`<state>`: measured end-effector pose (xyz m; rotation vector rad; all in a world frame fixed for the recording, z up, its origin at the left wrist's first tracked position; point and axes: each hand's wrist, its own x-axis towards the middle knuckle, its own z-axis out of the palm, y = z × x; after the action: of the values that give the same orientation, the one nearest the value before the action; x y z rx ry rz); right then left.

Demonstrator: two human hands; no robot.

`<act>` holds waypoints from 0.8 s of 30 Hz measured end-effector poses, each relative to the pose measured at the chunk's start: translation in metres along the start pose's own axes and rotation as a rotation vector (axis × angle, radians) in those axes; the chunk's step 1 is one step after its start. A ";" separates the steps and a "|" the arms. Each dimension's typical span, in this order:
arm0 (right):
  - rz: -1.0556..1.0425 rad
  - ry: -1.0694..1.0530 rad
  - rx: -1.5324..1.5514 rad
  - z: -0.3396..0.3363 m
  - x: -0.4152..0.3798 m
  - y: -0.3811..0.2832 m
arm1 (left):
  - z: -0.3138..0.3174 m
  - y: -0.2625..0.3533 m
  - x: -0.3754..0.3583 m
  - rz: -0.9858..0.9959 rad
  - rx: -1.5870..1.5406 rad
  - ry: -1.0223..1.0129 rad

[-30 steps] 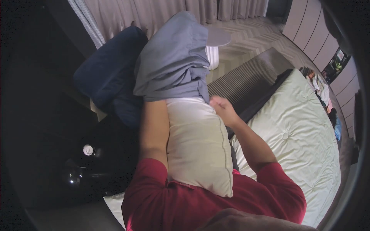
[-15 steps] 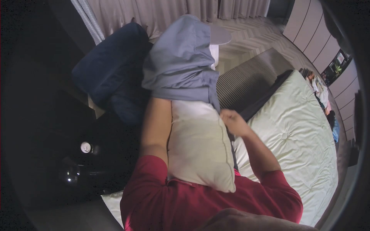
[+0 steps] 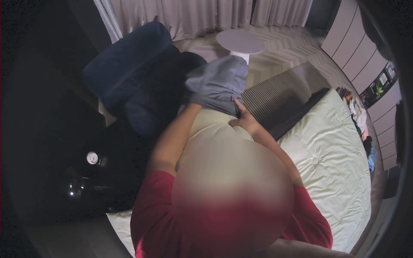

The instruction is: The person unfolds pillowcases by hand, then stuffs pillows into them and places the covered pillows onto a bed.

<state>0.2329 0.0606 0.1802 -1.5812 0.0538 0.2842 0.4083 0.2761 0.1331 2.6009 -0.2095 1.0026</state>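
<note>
A cream pillow (image 3: 209, 121) lies lengthwise in front of my chest, its far end inside a grey-blue pillowcase (image 3: 219, 77). My left forearm runs along the pillow's left side into the mouth of the case, and the cloth hides my left hand. My right hand (image 3: 246, 119) grips the pillow's right side by the case opening. Its thumb presses on the cream fabric and a finger reaches to the case edge. A blurred patch covers the pillow's near end.
At right is a pale green tufted quilt (image 3: 327, 163) over a bed. Beyond are a ribbed bench (image 3: 284, 88) and a round table (image 3: 240, 41). A dark blue armchair (image 3: 129, 64) stands at left. Several clothes (image 3: 358, 109) are piled at the far right.
The pillowcase looks bunched and lower, no longer raised tall. My right hand has moved up and left onto the pillow beside the case mouth. The round table has come into fuller view.
</note>
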 end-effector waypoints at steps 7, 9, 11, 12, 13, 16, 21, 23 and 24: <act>-0.020 0.117 0.000 -0.071 0.013 0.066 | -0.077 -0.024 -0.074 -0.030 -0.428 -0.886; -0.110 0.067 0.048 -0.087 0.013 0.062 | -0.083 -0.052 -0.090 -0.084 -0.637 -0.739; -0.155 0.086 -0.072 -0.095 0.011 0.037 | -0.087 -0.076 -0.093 -0.403 -0.676 -0.710; -0.177 0.087 -0.103 -0.100 0.012 0.024 | -0.089 -0.082 -0.090 -0.479 -0.683 -0.690; -0.181 0.113 -0.150 -0.106 0.012 0.016 | -0.092 -0.084 -0.089 -0.598 -0.738 -0.684; -0.212 0.154 -0.122 -0.124 0.015 0.001 | -0.080 -0.093 -0.086 -0.871 -0.920 -0.693; -0.173 0.411 0.064 -0.140 -0.014 -0.018 | -0.036 -0.067 -0.062 -1.193 -1.468 -0.628; -0.248 0.365 0.232 -0.151 -0.020 -0.001 | -0.034 -0.040 -0.035 -1.239 -1.762 -0.773; -0.268 0.363 0.271 -0.160 -0.026 0.007 | -0.030 -0.027 -0.024 -1.246 -1.839 -0.823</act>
<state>0.2296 -0.1012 0.1799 -1.3342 0.1534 -0.2144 0.3785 0.3123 0.1307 0.7758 0.2285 -0.6242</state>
